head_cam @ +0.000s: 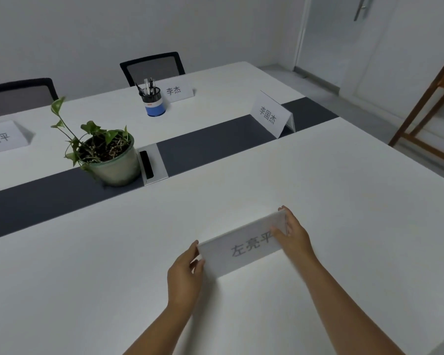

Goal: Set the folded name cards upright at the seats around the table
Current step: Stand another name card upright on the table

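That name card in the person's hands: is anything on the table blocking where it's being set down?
Nothing visible. Left hand and right hand pinch the name card at its ends over bare white table; the potted plant stands well beyond it.

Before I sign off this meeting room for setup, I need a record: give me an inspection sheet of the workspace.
Surface: white table with dark centre strip.
Job's things: near card held at both ends; three cards standing, far card, right card, left card.
Clutter: potted plant, pen holder.
Hands: left hand and right hand grip the near card.
Cables: nothing seen; closed socket hatch.
Surroundings: two chairs, door, wooden stand.
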`<state>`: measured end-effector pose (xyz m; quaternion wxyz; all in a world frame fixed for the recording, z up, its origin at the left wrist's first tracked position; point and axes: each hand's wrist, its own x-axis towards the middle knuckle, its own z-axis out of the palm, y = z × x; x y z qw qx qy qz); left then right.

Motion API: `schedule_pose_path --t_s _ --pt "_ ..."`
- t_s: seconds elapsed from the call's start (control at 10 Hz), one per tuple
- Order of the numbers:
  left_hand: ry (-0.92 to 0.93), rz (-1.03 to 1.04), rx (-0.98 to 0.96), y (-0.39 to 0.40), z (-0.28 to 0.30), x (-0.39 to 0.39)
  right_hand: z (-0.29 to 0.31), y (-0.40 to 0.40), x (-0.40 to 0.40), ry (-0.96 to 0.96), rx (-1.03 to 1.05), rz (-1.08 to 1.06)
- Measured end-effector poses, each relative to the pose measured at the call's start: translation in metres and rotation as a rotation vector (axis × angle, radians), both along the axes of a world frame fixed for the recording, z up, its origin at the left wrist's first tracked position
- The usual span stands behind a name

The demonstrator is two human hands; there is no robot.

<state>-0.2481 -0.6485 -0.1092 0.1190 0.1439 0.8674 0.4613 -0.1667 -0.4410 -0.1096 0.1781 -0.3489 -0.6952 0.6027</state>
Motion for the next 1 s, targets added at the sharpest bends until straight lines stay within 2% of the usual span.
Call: schedule_pose_path --t_s 0.8,1.0 --pt "-0.074 0.007 0.071 0.004 -0.01 -0.006 0.004 0.004 -0.01 -0.091 0.03 0.016" --pt "-0.134 0.06 0.096 -0.011 -0.004 -0.003 0.013 -0.006 -0.001 -0.069 0.085 -0.088"
